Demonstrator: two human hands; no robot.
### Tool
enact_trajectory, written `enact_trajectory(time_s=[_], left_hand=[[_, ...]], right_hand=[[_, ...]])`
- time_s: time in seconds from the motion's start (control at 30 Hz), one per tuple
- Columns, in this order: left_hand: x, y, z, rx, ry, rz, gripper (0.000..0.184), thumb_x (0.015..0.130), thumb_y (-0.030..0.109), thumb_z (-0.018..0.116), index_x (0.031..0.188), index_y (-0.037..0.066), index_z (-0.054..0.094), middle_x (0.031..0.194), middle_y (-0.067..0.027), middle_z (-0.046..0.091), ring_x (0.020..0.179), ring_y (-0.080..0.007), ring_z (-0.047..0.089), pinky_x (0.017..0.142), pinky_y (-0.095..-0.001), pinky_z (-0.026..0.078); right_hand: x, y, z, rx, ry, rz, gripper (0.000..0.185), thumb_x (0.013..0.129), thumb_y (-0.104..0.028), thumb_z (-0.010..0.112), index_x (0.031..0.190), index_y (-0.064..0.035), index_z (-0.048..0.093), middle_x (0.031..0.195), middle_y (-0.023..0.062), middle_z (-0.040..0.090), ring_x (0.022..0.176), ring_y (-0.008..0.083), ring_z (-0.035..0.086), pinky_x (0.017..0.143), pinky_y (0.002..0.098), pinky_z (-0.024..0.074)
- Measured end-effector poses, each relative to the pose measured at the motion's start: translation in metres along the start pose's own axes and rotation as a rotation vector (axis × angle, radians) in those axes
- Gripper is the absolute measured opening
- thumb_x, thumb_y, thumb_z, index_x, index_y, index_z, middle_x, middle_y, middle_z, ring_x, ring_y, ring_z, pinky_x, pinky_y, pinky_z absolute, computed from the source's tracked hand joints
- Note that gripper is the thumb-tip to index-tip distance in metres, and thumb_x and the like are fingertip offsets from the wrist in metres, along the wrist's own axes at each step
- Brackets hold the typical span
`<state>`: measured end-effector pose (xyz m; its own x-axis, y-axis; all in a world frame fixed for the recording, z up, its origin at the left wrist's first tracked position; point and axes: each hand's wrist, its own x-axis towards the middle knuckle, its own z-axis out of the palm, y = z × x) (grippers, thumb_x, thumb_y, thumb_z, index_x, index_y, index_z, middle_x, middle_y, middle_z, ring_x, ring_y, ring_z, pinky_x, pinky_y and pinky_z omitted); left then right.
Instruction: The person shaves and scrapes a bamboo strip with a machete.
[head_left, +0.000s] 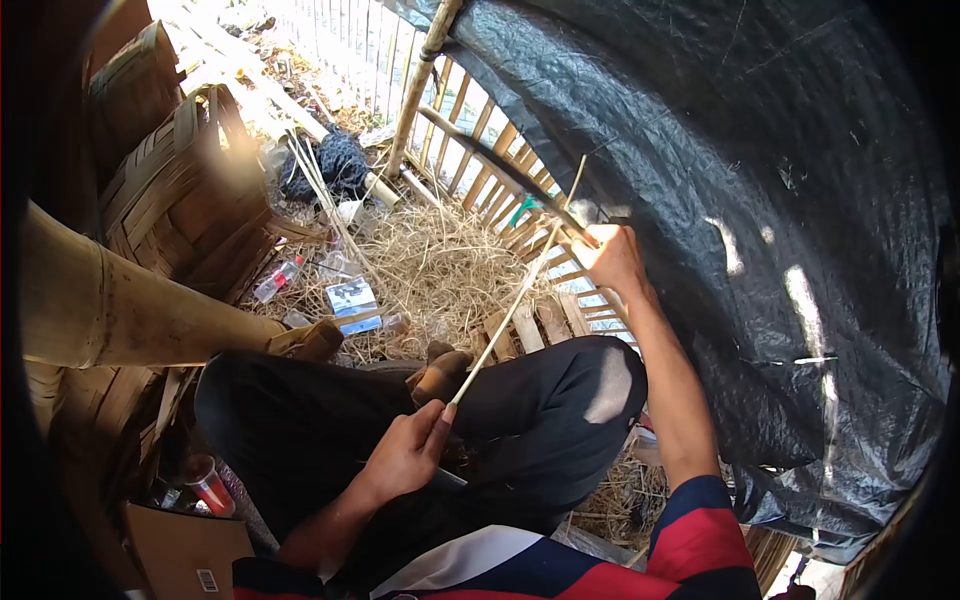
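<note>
Directions taken from mid-view, 12 at top.

Left hand (pixel 410 452) at 7 o'clock: fingers narrow, pinched on the lower end of a thin, pale, bamboo-like strip (pixel 502 330). Strip slants from there toward 1 o'clock, crossing a long, dark, blade-like tool (pixel 505 172). Right hand (pixel 608 258), between 2 and 3 o'clock, has fingers curled around the tool's near end; cannot tell whether they also touch the strip.

Containers: large brown woven-splint baskets (pixel 175 205) at 10 o'clock, insides out of sight. Clear plastic bottle with red cap (pixel 278 280) at 9 o'clock, lying tilted; contents unclear. Blue-and-white printed packet (pixel 352 303) just beside it, also toward 9. Clear plastic cup (pixel 208 487) at 8 o'clock, red showing in its lower part; drink or print, cannot tell. Brown cardboard box (pixel 185 550) with barcode label, between 7 and 8, near the cup; interior not visible.

Dry, yellowish straw (pixel 425 250) covers the ground toward 11 o'clock.
</note>
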<state>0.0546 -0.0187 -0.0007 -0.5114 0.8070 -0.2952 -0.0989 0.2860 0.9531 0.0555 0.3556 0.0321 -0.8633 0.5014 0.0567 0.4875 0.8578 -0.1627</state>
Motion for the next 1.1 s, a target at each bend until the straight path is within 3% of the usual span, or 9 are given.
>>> enact_trajectory(time_s=[0.13, 0.23, 0.4, 0.6, 0.67, 0.8, 0.93, 0.97, 1.1], left_hand=[[0.001, 0.007, 0.001, 0.035, -0.014, 0.007, 0.029, 0.1, 0.023, 0.044, 0.082, 0.001, 0.046, 0.055, -0.0185, 0.048, 0.05, -0.0383, 0.051, 0.048, -0.0421, 0.037], [0.002, 0.006, 0.002, 0.041, 0.01, -0.025, 0.028, 0.1, 0.022, 0.044, 0.082, 0.001, 0.046, 0.055, -0.0191, 0.048, 0.051, -0.0397, 0.052, 0.048, -0.0428, 0.036], [0.002, 0.01, 0.003, 0.076, -0.008, -0.031, 0.029, 0.1, 0.023, 0.044, 0.082, 0.001, 0.046, 0.055, -0.0197, 0.048, 0.052, -0.0409, 0.052, 0.048, -0.0436, 0.036], [0.003, 0.01, 0.006, 0.049, -0.027, -0.062, 0.029, 0.1, 0.024, 0.044, 0.082, 0.002, 0.047, 0.055, -0.02, 0.047, 0.051, -0.0412, 0.05, 0.048, -0.0442, 0.036], [0.003, 0.005, 0.009, 0.049, -0.041, -0.079, 0.029, 0.1, 0.025, 0.044, 0.082, 0.002, 0.046, 0.055, -0.0203, 0.047, 0.051, -0.041, 0.05, 0.048, -0.044, 0.035], [0.003, 0.006, 0.01, 0.087, -0.072, -0.082, 0.03, 0.1, 0.026, 0.044, 0.082, 0.002, 0.046, 0.056, -0.0214, 0.046, 0.051, -0.0404, 0.048, 0.048, -0.0433, 0.034], [-0.011, 0.008, -0.002, 0.081, -0.026, -0.062, 0.031, 0.101, 0.027, 0.043, 0.083, 0.002, 0.048, 0.053, -0.0167, 0.044, 0.044, -0.0271, 0.041, 0.048, -0.0403, 0.034], [-0.018, 0.006, -0.005, 0.007, 0.003, -0.082, 0.033, 0.101, 0.028, 0.044, 0.083, 0.001, 0.049, 0.051, -0.0104, 0.041, 0.047, -0.0147, 0.037, 0.047, -0.036, 0.032], [-0.049, -0.009, -0.029, -0.044, 0.105, -0.232, 0.033, 0.101, 0.027, 0.046, 0.08, 0.001, 0.05, 0.052, -0.004, 0.036, 0.052, -0.005, 0.034, 0.046, -0.0292, 0.029]], right_hand=[[-0.005, 0.004, 0.0, 0.076, -0.04, 0.144, 0.024, 0.074, -0.029, 0.07, 0.076, -0.005, 0.066, 0.072, 0.0208, 0.063, 0.069, 0.0393, 0.063, 0.06, 0.046, 0.0474], [-0.011, 0.005, 0.004, 0.087, -0.063, -0.087, 0.023, 0.074, -0.025, 0.073, 0.083, -0.0032, 0.069, 0.079, 0.0244, 0.064, 0.076, 0.0409, 0.064, 0.066, 0.046, 0.0489], [0.005, 0.019, 0.002, 0.017, -0.026, 0.192, 0.032, 0.074, -0.027, 0.074, 0.098, -0.0067, 0.07, 0.083, 0.0233, 0.066, 0.081, 0.0409, 0.064, 0.071, 0.0437, 0.051], [-0.004, 0.023, 0.009, 0.094, -0.025, -0.03, 0.023, 0.079, -0.029, 0.062, 0.078, -0.0057, 0.064, 0.076, 0.0221, 0.065, 0.079, 0.0413, 0.063, 0.071, 0.0443, 0.0501], [0.002, 0.009, -0.01, -0.137, 0.029, 0.252, 0.023, 0.078, -0.029, 0.061, 0.085, -0.0075, 0.064, 0.086, 0.0204, 0.067, 0.086, 0.0398, 0.063, 0.075, 0.0468, 0.0488], [0.02, 0.049, -0.009, 0.023, 0.158, 0.466, 0.031, 0.077, -0.037, 0.063, 0.092, -0.0098, 0.064, 0.093, 0.0182, 0.067, 0.093, 0.0407, 0.061, 0.08, 0.0464, 0.0483], [0.023, 0.049, -0.015, 0.024, 0.263, 0.489, 0.031, 0.077, -0.037, 0.064, 0.094, -0.0112, 0.064, 0.096, 0.0174, 0.068, 0.097, 0.0389, 0.062, 0.082, 0.045, 0.0484], [0.024, 0.045, -0.02, 0.022, 0.253, 0.502, 0.032, 0.076, -0.038, 0.066, 0.094, -0.0115, 0.064, 0.096, 0.0171, 0.068, 0.097, 0.0379, 0.062, 0.083, 0.0446, 0.0483], [0.035, 0.035, -0.019, 0.06, 0.238, 0.459, 0.032, 0.075, -0.037, 0.066, 0.095, -0.0117, 0.064, 0.096, 0.017, 0.068, 0.095, 0.0367, 0.063, 0.08, 0.0429, 0.0494]])
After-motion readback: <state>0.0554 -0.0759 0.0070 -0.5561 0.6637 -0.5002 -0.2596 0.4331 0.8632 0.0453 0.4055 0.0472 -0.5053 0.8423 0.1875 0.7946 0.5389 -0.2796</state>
